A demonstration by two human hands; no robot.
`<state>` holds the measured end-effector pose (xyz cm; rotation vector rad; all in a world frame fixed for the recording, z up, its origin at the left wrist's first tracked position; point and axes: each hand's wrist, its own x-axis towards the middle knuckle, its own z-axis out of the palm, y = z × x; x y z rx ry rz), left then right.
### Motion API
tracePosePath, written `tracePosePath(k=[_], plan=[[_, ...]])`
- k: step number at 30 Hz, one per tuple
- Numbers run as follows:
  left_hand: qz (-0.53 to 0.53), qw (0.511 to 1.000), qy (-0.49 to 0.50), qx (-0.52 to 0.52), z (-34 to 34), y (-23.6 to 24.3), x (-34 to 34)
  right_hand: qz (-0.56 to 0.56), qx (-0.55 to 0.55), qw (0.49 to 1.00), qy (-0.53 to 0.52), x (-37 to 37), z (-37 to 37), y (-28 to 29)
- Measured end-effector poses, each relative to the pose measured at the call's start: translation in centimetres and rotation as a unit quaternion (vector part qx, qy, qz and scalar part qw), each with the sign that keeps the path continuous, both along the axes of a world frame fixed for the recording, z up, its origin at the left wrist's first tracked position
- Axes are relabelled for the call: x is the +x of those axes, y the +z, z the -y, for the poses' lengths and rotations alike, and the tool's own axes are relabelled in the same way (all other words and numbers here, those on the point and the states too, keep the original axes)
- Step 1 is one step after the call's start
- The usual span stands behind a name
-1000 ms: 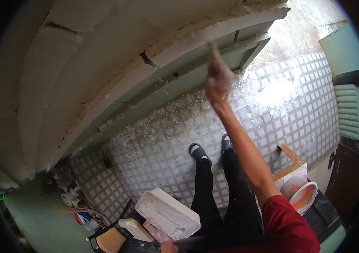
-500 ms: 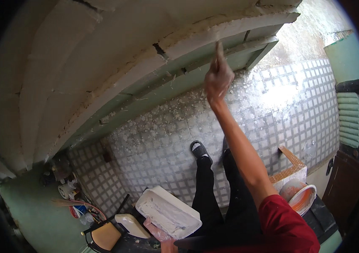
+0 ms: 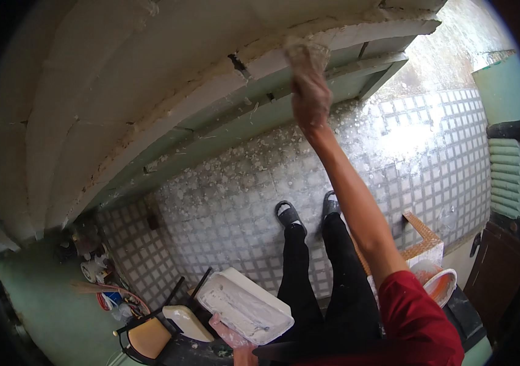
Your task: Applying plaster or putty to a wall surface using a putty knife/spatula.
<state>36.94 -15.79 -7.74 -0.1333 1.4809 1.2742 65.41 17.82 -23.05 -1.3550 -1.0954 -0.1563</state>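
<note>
My left hand [image 3: 230, 337], whitened with paste, grips the near left rim of a white rectangular tub [image 3: 263, 335]. Smeared white plaster [image 3: 244, 308] lies inside the tub. My right arm reaches far forward and up. At its end my right hand [image 3: 312, 100], blurred by motion, is closed on what looks like a putty knife [image 3: 316, 53]. The blade is smeared and lies against or very close to the pale edge of a beam [image 3: 272, 66]; contact cannot be told. Rough plaster and a dark gap [image 3: 237, 63] run along that edge.
White splashes cover the tiled floor [image 3: 241, 183] around my sandalled feet. A chair [image 3: 150, 338] stands left of the tub, near piled clutter [image 3: 113, 299]. To my right are an orange-stained bucket [image 3: 440, 283] and a ledge with patterned trim [image 3: 421, 229].
My right hand has shifted slightly up and left along the beam edge, and the blade has turned from edge-on to broader. The tub stays in my left hand, almost unmoved.
</note>
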Motion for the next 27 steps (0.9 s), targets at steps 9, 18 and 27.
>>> tracePosePath(k=[9,18,27], plan=[[0.023,0.998,-0.035,0.045,-0.1,0.0,-1.0,0.267,-0.141,0.942,0.144,2.3,2.4,-1.8],[0.001,0.999,-0.026,0.031,-1.4,0.7,0.9,0.319,-0.167,0.920,0.154,4.5,1.2,-3.9],[0.023,0.999,-0.026,0.035,-1.2,0.5,0.6,0.303,-0.119,0.935,0.138,3.9,-0.6,-0.8]])
